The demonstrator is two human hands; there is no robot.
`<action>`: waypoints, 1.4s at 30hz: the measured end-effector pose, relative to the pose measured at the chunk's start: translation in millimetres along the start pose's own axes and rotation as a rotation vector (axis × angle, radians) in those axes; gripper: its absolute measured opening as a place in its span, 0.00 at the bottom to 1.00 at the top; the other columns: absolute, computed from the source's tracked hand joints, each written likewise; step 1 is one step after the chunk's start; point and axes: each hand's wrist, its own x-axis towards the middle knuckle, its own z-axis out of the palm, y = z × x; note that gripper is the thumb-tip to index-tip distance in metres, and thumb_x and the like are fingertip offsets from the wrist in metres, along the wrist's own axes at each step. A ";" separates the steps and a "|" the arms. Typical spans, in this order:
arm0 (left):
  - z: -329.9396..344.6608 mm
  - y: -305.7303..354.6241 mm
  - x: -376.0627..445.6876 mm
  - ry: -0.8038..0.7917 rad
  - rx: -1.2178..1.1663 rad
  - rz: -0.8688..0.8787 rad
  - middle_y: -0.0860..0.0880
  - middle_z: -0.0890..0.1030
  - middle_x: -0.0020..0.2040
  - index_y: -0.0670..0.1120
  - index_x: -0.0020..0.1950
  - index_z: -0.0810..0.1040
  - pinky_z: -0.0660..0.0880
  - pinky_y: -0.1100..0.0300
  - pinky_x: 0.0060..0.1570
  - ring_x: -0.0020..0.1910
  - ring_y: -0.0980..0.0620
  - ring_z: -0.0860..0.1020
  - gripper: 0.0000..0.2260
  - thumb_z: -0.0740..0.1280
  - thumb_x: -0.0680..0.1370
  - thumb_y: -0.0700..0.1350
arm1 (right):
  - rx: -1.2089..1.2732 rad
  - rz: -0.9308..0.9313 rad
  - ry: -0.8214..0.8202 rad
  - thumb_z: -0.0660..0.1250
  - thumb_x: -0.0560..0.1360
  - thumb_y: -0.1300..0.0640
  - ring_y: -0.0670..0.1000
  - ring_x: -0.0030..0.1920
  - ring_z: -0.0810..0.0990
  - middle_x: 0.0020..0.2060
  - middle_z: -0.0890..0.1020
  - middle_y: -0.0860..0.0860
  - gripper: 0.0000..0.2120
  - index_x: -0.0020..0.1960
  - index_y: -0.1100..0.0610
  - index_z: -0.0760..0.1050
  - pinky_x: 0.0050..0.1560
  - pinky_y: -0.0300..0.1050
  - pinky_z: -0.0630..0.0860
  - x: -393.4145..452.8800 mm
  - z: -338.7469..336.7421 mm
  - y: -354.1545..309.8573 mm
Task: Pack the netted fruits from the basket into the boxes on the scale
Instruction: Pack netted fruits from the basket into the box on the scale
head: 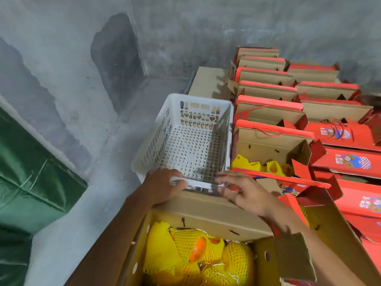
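1. Grey concrete wall (185,27) and floor (115,141), a green sheet (31,182) at left.
2. The white basket (156,137) sits empty just past the near box (206,211), which holds netted fruits (198,254).
3. Left hand (165,186) grips the basket's near rim, fingers curled over it.
4. Right hand (247,193) hovers at the rim, fingers spread, blurred.
5. Red boxes (288,112) stand open in rows at right; one holds fruit.

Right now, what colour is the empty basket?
White basket, seen clearest in the head view.
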 end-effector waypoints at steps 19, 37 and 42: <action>13.8 -11.4 16.5 -0.013 0.022 -0.013 0.54 0.77 0.70 0.58 0.70 0.76 0.57 0.44 0.76 0.71 0.50 0.72 0.18 0.63 0.81 0.61 | 0.158 0.141 -0.140 0.67 0.81 0.44 0.43 0.77 0.64 0.75 0.71 0.47 0.19 0.71 0.44 0.76 0.73 0.38 0.64 26.9 34.5 22.6; 32.2 34.9 -165.5 0.526 0.038 0.259 0.44 0.83 0.60 0.42 0.60 0.83 0.71 0.42 0.65 0.62 0.42 0.79 0.11 0.69 0.80 0.44 | 1.276 0.532 0.414 0.56 0.84 0.42 0.50 0.50 0.87 0.51 0.88 0.54 0.25 0.50 0.59 0.84 0.46 0.43 0.80 -101.5 -12.8 -25.2; 52.2 37.2 -204.8 0.530 0.035 0.202 0.46 0.84 0.59 0.43 0.58 0.84 0.68 0.37 0.66 0.60 0.42 0.80 0.13 0.65 0.78 0.46 | 1.571 0.457 0.495 0.51 0.83 0.36 0.54 0.62 0.83 0.63 0.82 0.59 0.32 0.62 0.61 0.78 0.59 0.49 0.82 -149.8 -6.5 -24.3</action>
